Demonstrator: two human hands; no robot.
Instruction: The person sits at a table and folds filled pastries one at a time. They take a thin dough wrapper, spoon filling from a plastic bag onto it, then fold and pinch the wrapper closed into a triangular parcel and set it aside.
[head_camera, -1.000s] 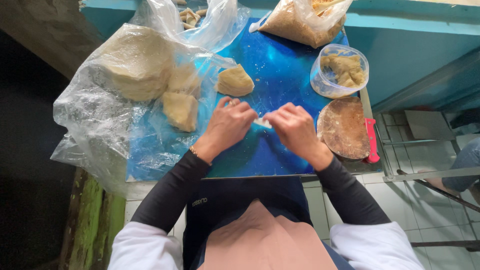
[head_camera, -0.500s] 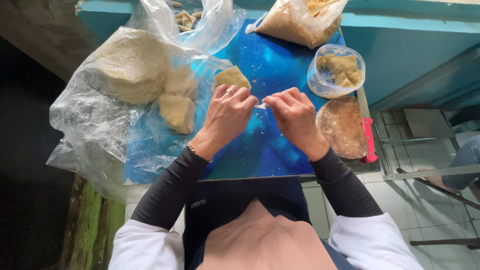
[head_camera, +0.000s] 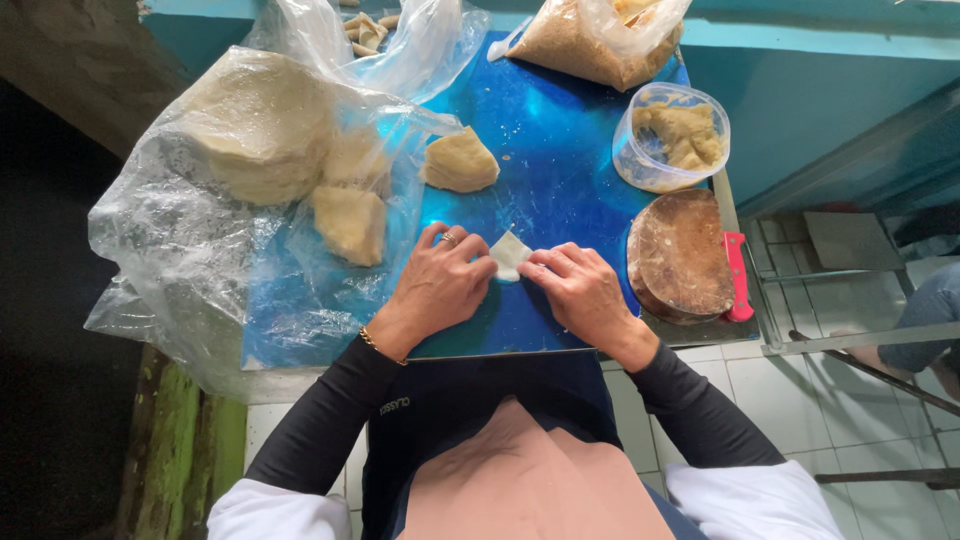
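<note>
Pinching a small pale wrapper (head_camera: 509, 254) between my left hand (head_camera: 440, 288) and right hand (head_camera: 579, 290), I hold it flat on the blue surface (head_camera: 540, 150), with a dough lump (head_camera: 459, 161) beyond and a round wooden board (head_camera: 682, 254) just right.

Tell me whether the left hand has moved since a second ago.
Cannot tell: the left hand sits by the white wrapper, in line with the round board as before; the camera shifted too.
</note>
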